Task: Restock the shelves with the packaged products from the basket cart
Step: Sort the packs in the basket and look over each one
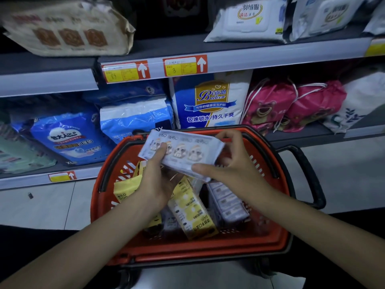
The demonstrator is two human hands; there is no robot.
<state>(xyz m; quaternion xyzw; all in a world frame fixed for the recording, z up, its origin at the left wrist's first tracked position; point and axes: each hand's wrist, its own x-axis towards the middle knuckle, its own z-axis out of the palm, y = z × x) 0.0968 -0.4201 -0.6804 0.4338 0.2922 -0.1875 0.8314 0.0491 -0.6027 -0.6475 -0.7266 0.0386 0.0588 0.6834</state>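
Grey shelves (229,59): full of big packs, waiting for more.
Red basket cart (187,247): parked close under the shelves, more packs inside.
Pale pack (187,151): lifted above the basket, probably going to a shelf.
Left hand (160,180): grip holds the pack's left end.
Right hand (229,163): grip pinches its right end, keeping it flat.

I am working bare-armed: no sleeve is showing on either forearm, and my left hand (160,180) and right hand (231,163) are wearing no gloves, rings or watch
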